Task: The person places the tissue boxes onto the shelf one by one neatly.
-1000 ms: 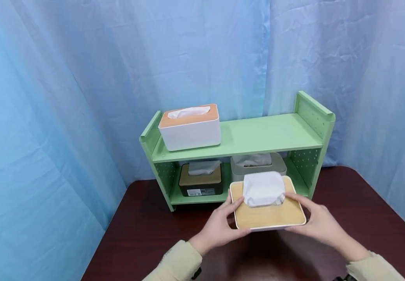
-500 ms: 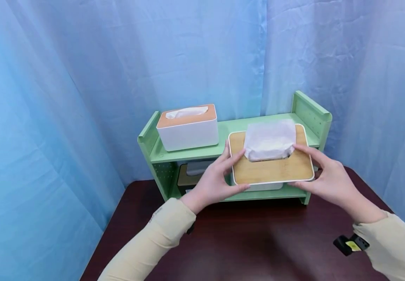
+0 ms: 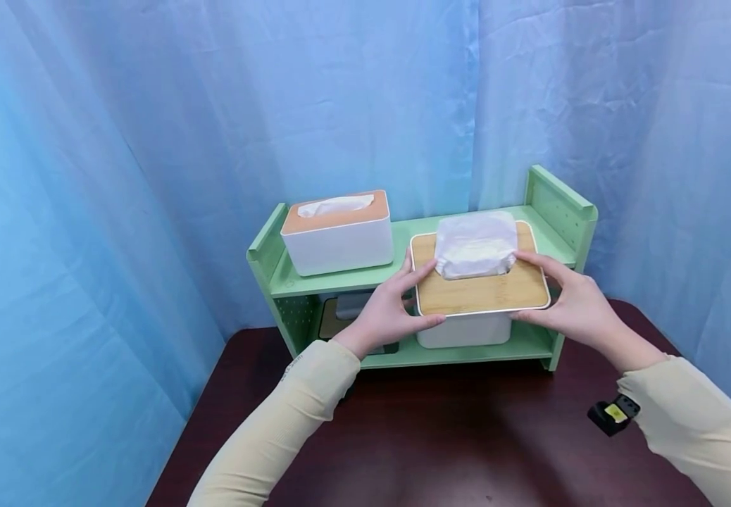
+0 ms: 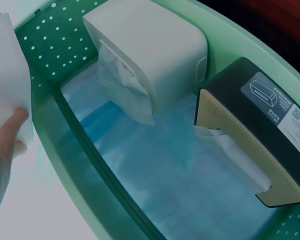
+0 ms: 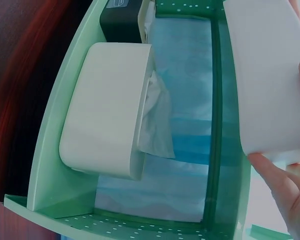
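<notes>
Both hands hold a tissue box point(image 3: 479, 294) with a pale wooden lid, a white rim and a white tissue sticking out of the slot. In the head view it overlaps the right part of the green rack's upper shelf point(image 3: 416, 229). My left hand point(image 3: 392, 310) grips its left end, with a finger over the lid and the thumb at the front edge. At the right end my right hand point(image 3: 576, 310) grips it in a similar way. The box's white side point(image 4: 5, 65) shows in the left wrist view, and its white body point(image 5: 270, 85) in the right wrist view.
A white tissue box with an orange-brown lid point(image 3: 343, 243) stands at the upper shelf's left. Below are a dark tissue box point(image 4: 250, 125) and a light grey one point(image 5: 107, 110). The rack's raised side panels point(image 3: 562, 211) bound the shelf; a dark red table point(image 3: 429, 436) lies under it.
Both hands have lifted the wooden-lidded tissue box from in front of the lower shelf to the upper shelf's level. In the last half second it has shifted slightly left. The other boxes stay put.
</notes>
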Available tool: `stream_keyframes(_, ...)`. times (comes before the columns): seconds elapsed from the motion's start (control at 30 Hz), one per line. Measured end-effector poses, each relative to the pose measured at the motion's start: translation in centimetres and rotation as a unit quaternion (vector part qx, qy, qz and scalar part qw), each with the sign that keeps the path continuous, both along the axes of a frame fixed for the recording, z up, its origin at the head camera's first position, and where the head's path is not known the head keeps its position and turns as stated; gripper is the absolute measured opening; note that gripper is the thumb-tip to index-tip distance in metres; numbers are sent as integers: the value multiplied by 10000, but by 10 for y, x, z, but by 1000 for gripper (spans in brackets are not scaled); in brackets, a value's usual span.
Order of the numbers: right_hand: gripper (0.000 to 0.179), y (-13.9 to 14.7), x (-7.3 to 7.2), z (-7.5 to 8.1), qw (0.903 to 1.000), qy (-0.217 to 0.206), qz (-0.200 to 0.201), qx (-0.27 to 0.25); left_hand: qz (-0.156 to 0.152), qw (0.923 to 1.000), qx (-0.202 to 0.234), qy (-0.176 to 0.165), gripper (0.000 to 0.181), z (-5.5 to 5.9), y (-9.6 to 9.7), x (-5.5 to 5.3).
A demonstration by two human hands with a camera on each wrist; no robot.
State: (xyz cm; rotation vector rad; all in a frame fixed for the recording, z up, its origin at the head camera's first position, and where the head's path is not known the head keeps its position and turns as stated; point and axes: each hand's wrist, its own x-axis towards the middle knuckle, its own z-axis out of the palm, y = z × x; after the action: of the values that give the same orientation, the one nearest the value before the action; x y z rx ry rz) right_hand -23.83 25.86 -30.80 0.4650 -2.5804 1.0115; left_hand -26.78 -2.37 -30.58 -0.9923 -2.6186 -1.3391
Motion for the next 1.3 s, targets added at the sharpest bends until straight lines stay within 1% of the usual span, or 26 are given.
stream_keyframes(0.17,87,2,-3,-2,9999,-56,73,113,77,9999,-93,-84,80,-2,1,0)
stream_keyframes(0.27,88,3,-5,-2,9998,-115,151,103,127,9997,-159,-117,79,-1,2,1)
stream_keyframes(0.33,88,5,-6,-1,9996,-174,193,75,156,9995,-243,-121,79,2,3,1)
stream_keyframes(0.43,89,7,-7,7,9986,-440,281,58,212,9987,-450,-117,79,9,4,0)
stream_keyframes(0.47,89,8,-8,11,9980,-538,309,85,225,9983,-513,-159,79,12,4,-1)
stream_keyframes(0.57,89,11,-12,22,9943,-938,499,133,284,9968,-608,-433,78,20,3,-5)
stream_keyframes(0.67,86,14,-20,34,9852,-1527,780,-25,339,9943,-557,-849,77,30,3,-11)
stream_keyframes(0.73,84,17,-26,42,9740,-2013,1008,-262,347,9920,-515,-1096,77,37,4,-16)
stream_keyframes(0.83,83,19,-34,52,9541,-2648,1274,-573,349,9877,-492,-1441,75,45,4,-24)
stream_keyframes(0.9,82,20,-40,57,9437,-2906,1426,-680,373,9847,-529,-1617,73,49,4,-30)
stream_keyframes(1.0,81,20,-46,62,9325,-3168,1547,-786,404,9799,-499,-1888,71,53,4,-38)
stream_keyframes(1.1,82,20,-50,66,9247,-3379,1538,-848,372,9764,-382,-2093,68,56,3,-45)
stream_keyframes(1.17,83,18,-53,68,9220,-3481,1472,-845,319,9736,-245,-2245,67,57,3,-48)
stream_keyframes(1.3,84,14,-59,70,9208,-3582,1302,-831,310,9708,1,-2378,64,57,4,-53)
